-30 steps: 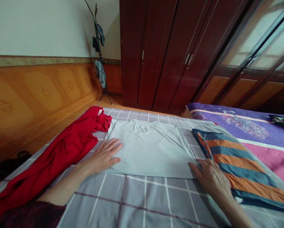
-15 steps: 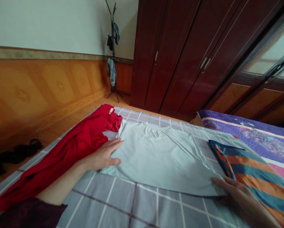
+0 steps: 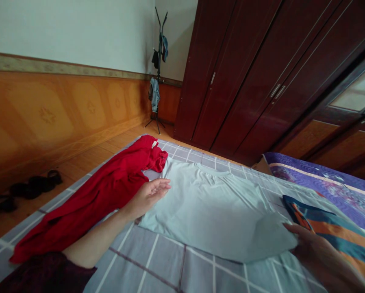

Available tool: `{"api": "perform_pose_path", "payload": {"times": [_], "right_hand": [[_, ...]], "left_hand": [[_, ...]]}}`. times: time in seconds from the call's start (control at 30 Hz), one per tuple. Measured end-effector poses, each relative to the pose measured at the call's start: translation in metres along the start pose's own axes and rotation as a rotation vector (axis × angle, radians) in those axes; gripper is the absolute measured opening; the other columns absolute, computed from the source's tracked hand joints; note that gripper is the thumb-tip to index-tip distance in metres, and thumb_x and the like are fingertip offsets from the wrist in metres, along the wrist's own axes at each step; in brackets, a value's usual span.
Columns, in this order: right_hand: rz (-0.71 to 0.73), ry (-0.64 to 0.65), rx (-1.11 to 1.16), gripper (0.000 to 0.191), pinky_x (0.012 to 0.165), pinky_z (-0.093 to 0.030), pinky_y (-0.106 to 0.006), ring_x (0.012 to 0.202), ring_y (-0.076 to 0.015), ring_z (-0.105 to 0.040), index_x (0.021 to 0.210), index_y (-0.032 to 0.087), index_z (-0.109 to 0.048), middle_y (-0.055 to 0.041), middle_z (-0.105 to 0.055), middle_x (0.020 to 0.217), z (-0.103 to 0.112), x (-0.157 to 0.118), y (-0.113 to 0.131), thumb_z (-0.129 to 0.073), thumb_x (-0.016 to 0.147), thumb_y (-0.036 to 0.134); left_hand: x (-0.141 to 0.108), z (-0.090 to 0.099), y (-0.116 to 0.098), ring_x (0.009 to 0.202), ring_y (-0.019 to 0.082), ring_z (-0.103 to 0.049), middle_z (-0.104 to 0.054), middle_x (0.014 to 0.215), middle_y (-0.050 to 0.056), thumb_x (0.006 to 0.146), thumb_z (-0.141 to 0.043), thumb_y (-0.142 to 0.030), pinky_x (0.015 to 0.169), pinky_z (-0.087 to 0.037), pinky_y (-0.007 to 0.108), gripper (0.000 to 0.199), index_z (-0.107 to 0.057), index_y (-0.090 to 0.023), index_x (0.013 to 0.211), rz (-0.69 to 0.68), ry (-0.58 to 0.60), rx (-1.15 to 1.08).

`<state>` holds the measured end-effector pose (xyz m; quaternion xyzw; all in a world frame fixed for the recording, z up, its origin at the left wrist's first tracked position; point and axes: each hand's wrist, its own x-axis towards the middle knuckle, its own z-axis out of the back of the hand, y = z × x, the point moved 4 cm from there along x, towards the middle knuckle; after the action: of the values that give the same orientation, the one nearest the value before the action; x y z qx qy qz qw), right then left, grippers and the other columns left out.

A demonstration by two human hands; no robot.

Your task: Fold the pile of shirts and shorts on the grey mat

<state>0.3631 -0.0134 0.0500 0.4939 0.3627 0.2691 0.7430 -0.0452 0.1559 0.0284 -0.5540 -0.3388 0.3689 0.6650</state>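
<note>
A pale grey-green shirt [image 3: 213, 207] lies spread on the checked bedsheet [image 3: 152, 260], its neckline toward the far side. My left hand [image 3: 147, 197] is over the shirt's left edge, palm turned inward and fingers extended, holding nothing. At the right, my right hand [image 3: 316, 248] grips the shirt's near right corner, which is raised a little off the sheet; this hand is partly blurred. Beside my left arm a crumpled red garment [image 3: 109, 191] stretches along the bed. A striped orange and blue garment [image 3: 337, 228] lies beyond my right hand.
Purple patterned bedding [image 3: 316, 171] is at the right. Dark red wardrobes [image 3: 231, 81] stand behind the bed, with a coat rack [image 3: 159, 73] in the corner. Black shoes [image 3: 33, 187] rest on the wooden floor at the left.
My right hand has lifted the shirt's near right corner slightly. My left hand has turned, its palm now facing inward. The view has shifted, so things sit farther right.
</note>
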Motion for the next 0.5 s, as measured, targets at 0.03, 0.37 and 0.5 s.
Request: {"api": "perform_pose_path", "payload": {"times": [0.03, 0.37, 0.5], "right_hand": [[-0.004, 0.048, 0.025, 0.022, 0.052, -0.053, -0.030, 0.055, -0.0191, -0.061, 0.067, 0.019, -0.062, -0.0056, -0.066, 0.063, -0.018, 0.004, 0.018, -0.071, 0.053, 0.032], [0.677, 0.390, -0.860, 0.024, 0.067, -0.047, -0.030, 0.075, -0.0221, -0.064, 0.086, 0.014, -0.070, -0.0101, -0.070, 0.080, -0.298, -0.076, 0.113, -0.051, 0.071, 0.014], [0.905, 0.518, -0.975, 0.021, 0.071, -0.049, -0.030, 0.080, -0.0212, -0.064, 0.095, 0.017, -0.066, -0.0084, -0.068, 0.088, -0.316, -0.120, 0.069, -0.057, 0.076, 0.019]], "left_hand": [[-0.001, -0.001, 0.000, 0.104, 0.024, -0.062, -0.066, 0.113, 0.013, 0.083, -0.056, -0.050, 0.087, -0.049, 0.035, 0.049, -0.057, -0.015, 0.118, 0.029, 0.008, -0.085], [0.003, 0.005, 0.024, 0.082, 0.022, -0.066, -0.068, 0.094, 0.009, 0.081, -0.055, -0.062, 0.071, -0.049, 0.033, 0.060, -0.053, -0.014, 0.117, 0.292, 0.029, -0.513], [0.004, 0.013, 0.026, 0.100, 0.023, -0.060, -0.064, 0.104, 0.008, 0.073, -0.070, -0.046, 0.083, -0.044, 0.029, 0.056, -0.056, -0.014, 0.116, 0.233, -0.104, -0.291]]}}
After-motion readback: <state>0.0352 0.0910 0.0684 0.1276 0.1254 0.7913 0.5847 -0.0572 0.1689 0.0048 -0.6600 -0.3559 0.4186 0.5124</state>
